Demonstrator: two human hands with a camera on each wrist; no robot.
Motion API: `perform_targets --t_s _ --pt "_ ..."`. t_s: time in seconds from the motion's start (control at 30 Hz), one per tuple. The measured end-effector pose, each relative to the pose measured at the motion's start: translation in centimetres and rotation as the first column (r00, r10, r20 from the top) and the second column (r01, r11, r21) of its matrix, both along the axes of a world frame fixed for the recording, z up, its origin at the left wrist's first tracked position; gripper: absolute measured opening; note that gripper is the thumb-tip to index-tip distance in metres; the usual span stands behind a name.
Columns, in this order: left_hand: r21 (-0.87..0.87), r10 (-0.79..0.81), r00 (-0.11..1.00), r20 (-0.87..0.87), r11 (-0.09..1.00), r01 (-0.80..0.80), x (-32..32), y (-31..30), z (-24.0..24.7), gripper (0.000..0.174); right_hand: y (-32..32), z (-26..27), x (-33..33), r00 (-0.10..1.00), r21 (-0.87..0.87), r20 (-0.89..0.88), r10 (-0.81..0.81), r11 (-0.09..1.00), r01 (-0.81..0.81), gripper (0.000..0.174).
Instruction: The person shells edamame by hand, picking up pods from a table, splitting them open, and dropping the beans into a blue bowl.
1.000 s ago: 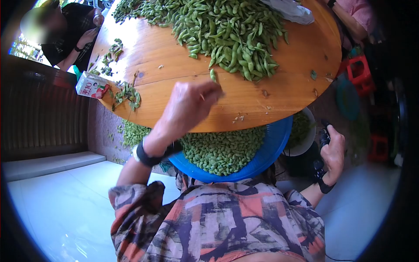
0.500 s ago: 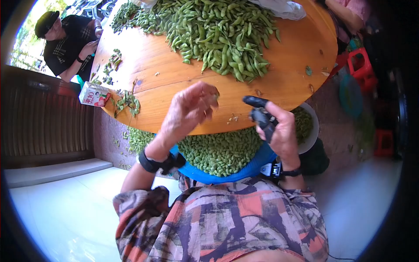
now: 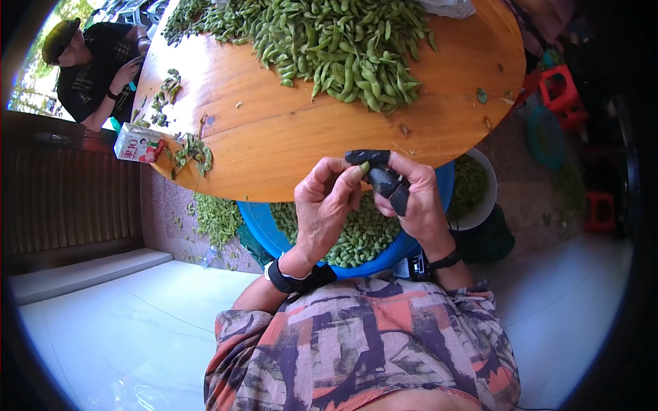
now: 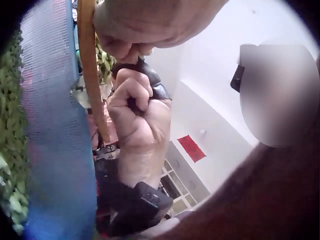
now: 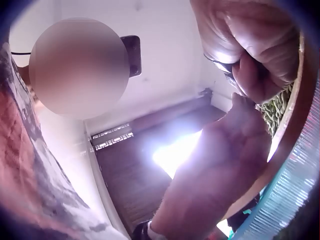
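Note:
My left hand [image 3: 322, 205] pinches one end of a green soybean pod [image 3: 364, 166] between thumb and forefinger, just past the table's near edge. From the other side, my right hand [image 3: 418, 198] meets the pod with its thumb and forefinger, both wrapped in black coverings. In the left wrist view the right hand's other fingers [image 4: 137, 90] are curled into the palm. Below both hands sits a blue basket [image 3: 255, 218] of shelled green beans [image 3: 356, 246]. A large heap of soybean pods [image 3: 336, 51] lies on the wooden table [image 3: 274, 137].
A juice carton [image 3: 137, 144] and wilted leaves [image 3: 195, 154] lie at the table's left edge. To the right of the basket stands a pale basin [image 3: 490, 195]; green pods or husks [image 3: 218, 219] litter the floor on the left. Another person [image 3: 92, 68] sits at the far left.
My right hand has come in from the far right to meet the left. The left hand has moved back from the table towards the basket with a pod, and the two now meet at it.

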State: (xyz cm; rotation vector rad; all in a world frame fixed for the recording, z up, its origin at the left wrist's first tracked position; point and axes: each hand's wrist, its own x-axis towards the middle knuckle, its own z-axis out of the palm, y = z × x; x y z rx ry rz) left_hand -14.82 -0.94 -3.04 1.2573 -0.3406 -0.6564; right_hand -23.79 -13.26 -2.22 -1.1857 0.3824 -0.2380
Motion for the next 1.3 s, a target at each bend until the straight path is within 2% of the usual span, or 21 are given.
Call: perform_targets --t_s 0.07,0.23,0.37,0.43,0.47,0.5,0.53,0.6,0.67,0.7,0.73,0.77,0.83,0.87,0.93,1.03,1.1,1.13,1.23,1.27,1.3 --pt "-0.010 0.005 0.999 -0.037 1.000 -0.005 -0.2 0.1 0.0 0.008 0.0 0.2 -0.2 1.000 0.028 0.011 0.012 1.000 -0.012 0.027" --pt "0.073 0.117 0.917 0.382 0.985 -0.156 -0.5 -0.3 -1.1 0.005 -0.3 0.6 -0.6 0.996 0.042 0.071 0.052 0.998 -0.055 0.025" --pt "0.123 0.105 0.897 0.429 0.977 -0.173 -1.0 0.0 -1.1 0.006 0.1 0.9 -0.7 0.998 -0.086 0.045 0.037 0.996 -0.033 0.024" --pt "0.072 0.093 0.990 0.108 0.992 -0.101 -1.3 -0.1 -0.3 0.009 0.2 0.6 -0.7 0.999 -0.104 0.031 0.016 0.994 -0.013 0.025" --pt "0.073 0.092 0.990 0.107 0.992 -0.100 -1.0 0.1 -0.2 0.009 0.0 0.3 -0.7 0.998 -0.037 0.054 0.033 0.999 -0.031 0.025" --pt "-0.015 -0.001 0.992 -0.127 1.000 -0.001 -0.5 0.5 -0.2 0.012 -0.2 0.1 -0.7 0.996 0.030 0.078 0.049 0.998 -0.052 0.025" --pt "-0.123 -0.113 0.932 -0.343 0.990 0.075 -0.1 0.7 -0.1 0.016 -0.6 -0.6 -0.6 0.996 0.030 0.077 0.049 0.998 -0.052 0.025" --pt "-0.164 -0.179 0.889 -0.422 0.979 0.120 0.4 0.8 0.1 0.021 -1.2 -1.9 -0.3 0.970 0.442 0.208 0.127 0.872 -0.209 0.025" --pt "-0.341 -0.289 0.782 -0.553 0.934 0.104 0.6 1.1 0.1 0.017 -0.9 -1.1 -0.4 0.971 0.430 0.213 0.111 0.882 -0.195 0.024" --pt "-0.340 -0.287 0.783 -0.551 0.935 0.103 0.5 1.1 0.5 0.017 -0.7 0.0 -0.5 0.988 0.223 0.122 0.098 0.967 -0.124 0.024" --pt "-0.084 -0.160 0.940 -0.301 0.986 0.141 0.6 0.8 0.9 0.015 -0.6 0.6 -0.4 0.997 -0.010 0.043 0.057 0.998 -0.057 0.023" --pt "0.177 -0.083 0.997 -0.001 0.981 0.081 0.4 0.8 1.2 0.014 -0.2 0.6 -0.4 0.997 -0.010 0.043 0.057 0.998 -0.057 0.023" --pt "0.173 -0.074 0.997 0.017 0.983 0.070 -0.3 0.6 0.8 0.014 0.4 0.5 -0.3 0.996 -0.529 0.008 -0.087 0.845 0.077 0.024" --pt "0.167 -0.064 0.997 0.038 0.984 0.057 -0.4 0.5 0.7 0.015 0.5 0.7 -0.3 0.996 -0.533 0.011 -0.085 0.843 0.078 0.024" --pt "0.129 -0.179 0.982 -0.063 0.974 0.186 -0.2 0.8 1.1 0.014 0.9 1.2 -0.3 0.990 -0.771 0.079 -0.114 0.623 0.134 0.027" --pt "0.118 -0.316 0.947 -0.064 0.939 0.322 1.2 1.4 1.0 0.018 1.2 1.5 -0.2 0.989 -0.751 0.109 -0.095 0.644 0.145 0.025" --pt "0.341 -0.370 0.894 0.253 0.899 0.275 1.7 1.5 1.2 0.024 1.0 1.2 -0.1 0.992 -0.702 0.102 -0.072 0.702 0.123 0.026" --pt "0.337 -0.362 0.894 0.263 0.903 0.267 2.0 1.6 1.5 0.024 0.8 1.2 -0.1 0.992 -0.705 0.110 -0.065 0.698 0.124 0.026" --pt "0.228 -0.431 0.900 -0.066 0.871 0.435 2.9 1.8 1.7 0.030 0.4 0.5 0.1 0.995 -0.286 -0.096 -0.003 0.958 -0.025 0.025" --pt "0.225 -0.431 0.900 -0.064 0.873 0.433 2.9 1.7 1.3 0.030 0.7 0.2 0.4 0.995 -0.291 -0.095 -0.002 0.956 -0.026 0.025" --pt "0.118 -0.397 0.912 -0.105 0.905 0.408 2.6 1.5 0.8 0.028 1.3 0.1 0.7 0.995 -0.585 0.013 -0.103 0.806 0.091 0.024"
